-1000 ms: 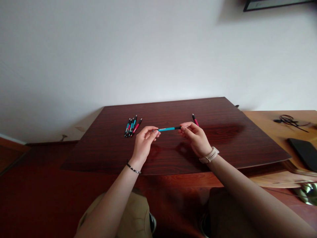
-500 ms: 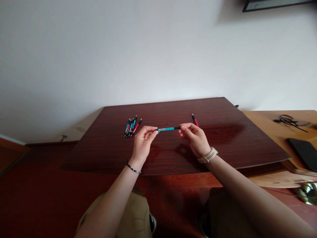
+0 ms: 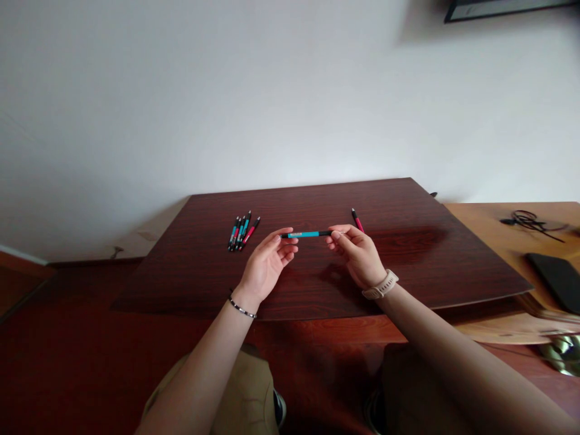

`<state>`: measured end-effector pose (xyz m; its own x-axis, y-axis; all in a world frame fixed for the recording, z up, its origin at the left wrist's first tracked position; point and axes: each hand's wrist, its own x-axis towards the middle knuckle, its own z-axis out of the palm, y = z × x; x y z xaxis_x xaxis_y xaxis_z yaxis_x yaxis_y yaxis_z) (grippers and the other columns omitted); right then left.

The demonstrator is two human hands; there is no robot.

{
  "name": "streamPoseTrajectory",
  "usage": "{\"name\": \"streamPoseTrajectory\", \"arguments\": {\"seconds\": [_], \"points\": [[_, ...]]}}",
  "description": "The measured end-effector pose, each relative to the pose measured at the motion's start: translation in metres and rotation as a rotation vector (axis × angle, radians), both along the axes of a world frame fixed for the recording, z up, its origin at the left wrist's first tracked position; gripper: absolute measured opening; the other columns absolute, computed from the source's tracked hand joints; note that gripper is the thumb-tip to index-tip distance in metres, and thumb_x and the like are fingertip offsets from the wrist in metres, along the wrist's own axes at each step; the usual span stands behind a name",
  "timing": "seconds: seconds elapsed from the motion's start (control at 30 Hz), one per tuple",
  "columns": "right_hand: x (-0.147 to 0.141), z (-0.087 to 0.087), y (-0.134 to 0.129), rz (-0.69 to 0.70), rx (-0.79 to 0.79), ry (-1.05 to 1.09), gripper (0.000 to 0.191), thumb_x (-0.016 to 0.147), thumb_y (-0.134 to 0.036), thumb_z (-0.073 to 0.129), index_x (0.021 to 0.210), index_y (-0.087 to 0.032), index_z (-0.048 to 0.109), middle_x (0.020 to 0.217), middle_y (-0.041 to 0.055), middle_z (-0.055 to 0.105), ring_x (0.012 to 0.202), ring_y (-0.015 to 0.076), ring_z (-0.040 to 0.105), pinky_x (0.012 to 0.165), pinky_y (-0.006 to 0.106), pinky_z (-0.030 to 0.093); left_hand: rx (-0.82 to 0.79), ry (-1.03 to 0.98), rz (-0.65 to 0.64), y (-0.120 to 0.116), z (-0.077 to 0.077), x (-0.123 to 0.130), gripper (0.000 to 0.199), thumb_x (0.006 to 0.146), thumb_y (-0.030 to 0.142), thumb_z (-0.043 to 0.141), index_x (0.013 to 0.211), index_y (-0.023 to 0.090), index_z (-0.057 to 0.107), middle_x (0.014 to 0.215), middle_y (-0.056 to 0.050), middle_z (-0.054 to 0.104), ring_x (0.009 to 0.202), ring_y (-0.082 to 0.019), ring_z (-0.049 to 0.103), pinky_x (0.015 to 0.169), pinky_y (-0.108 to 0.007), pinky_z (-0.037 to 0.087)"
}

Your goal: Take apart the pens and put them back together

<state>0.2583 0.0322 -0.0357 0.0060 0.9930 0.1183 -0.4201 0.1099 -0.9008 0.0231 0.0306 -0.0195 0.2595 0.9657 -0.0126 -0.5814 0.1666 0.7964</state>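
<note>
A turquoise pen (image 3: 304, 234) with black ends is held level above the table. My right hand (image 3: 357, 251) pinches its right end between thumb and index finger. At the opposite end, my left hand (image 3: 265, 263) has its thumb and index finger on the black part, the other fingers loosely curled and apart below. Behind my right hand a pink and black pen (image 3: 357, 220) lies on the table, partly hidden by the fingers. Several turquoise, pink and black pens (image 3: 243, 231) lie side by side left of my left hand.
The dark wooden table (image 3: 408, 254) stands against a white wall (image 3: 290, 96). To its right, a lighter wooden desk (image 3: 480, 220) bears a coiled black cable (image 3: 528, 220) and a dark flat device (image 3: 553, 279). A framed object (image 3: 507, 8) shows at upper right.
My left hand has turned palm upward and its fingers have loosened and spread around the pen's left end. That end sits slightly higher. My right hand has stayed almost still.
</note>
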Motion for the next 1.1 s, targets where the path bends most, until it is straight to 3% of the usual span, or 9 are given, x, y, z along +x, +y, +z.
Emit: {"name": "streamPoseTrajectory", "arguments": {"seconds": [0.2, 0.43, 0.83, 1.1], "points": [[-0.0012, 0.0015, -0.0010, 0.016, 0.005, -0.005, 0.031, 0.084, -0.043, 0.092, 0.104, -0.024, 0.080, 0.089, 0.0027, 0.080, 0.077, 0.0133, 0.070, 0.075, 0.026, 0.058, -0.090, -0.079, -0.116, -0.0026, 0.0006, 0.0001, 0.032, 0.104, 0.032, 0.063, 0.131, 0.018, 0.076, 0.114, -0.009, 0.081, 0.101, -0.017, 0.077, 0.085, -0.026, 0.061], [-0.0032, 0.0014, -0.0027, 0.008, -0.010, -0.036, 0.034, 0.083, -0.047, 0.091, 0.104, -0.024, 0.079, 0.090, 0.0036, 0.080, 0.078, 0.0155, 0.071, 0.076, 0.029, 0.059, -0.036, 0.072, -0.030, -0.0029, -0.0003, -0.0003, 0.031, 0.103, 0.039, 0.063, 0.127, 0.022, 0.074, 0.121, -0.012, 0.080, 0.112, -0.026, 0.078, 0.089, -0.038, 0.064], [-0.0023, 0.0038, -0.0020, -0.003, -0.016, 0.003, 0.033, 0.081, -0.045, 0.093, 0.102, -0.024, 0.079, 0.088, 0.0025, 0.079, 0.077, 0.0140, 0.070, 0.074, 0.027, 0.058, -0.016, 0.037, -0.042, -0.0061, 0.0027, 0.0019, 0.021, 0.098, 0.033, 0.069, 0.116, 0.023, 0.073, 0.115, -0.008, 0.082, 0.110, -0.023, 0.078, 0.093, -0.036, 0.063], [-0.0009, 0.0031, -0.0012, 0.005, 0.009, -0.019, 0.029, 0.085, -0.043, 0.090, 0.104, -0.024, 0.079, 0.089, 0.0026, 0.079, 0.078, 0.0140, 0.069, 0.075, 0.027, 0.057, -0.035, 0.048, -0.045, -0.0052, 0.0035, 0.0009, 0.041, 0.104, 0.055, 0.056, 0.121, 0.022, 0.073, 0.119, -0.012, 0.081, 0.112, -0.027, 0.077, 0.092, -0.041, 0.064]]}}
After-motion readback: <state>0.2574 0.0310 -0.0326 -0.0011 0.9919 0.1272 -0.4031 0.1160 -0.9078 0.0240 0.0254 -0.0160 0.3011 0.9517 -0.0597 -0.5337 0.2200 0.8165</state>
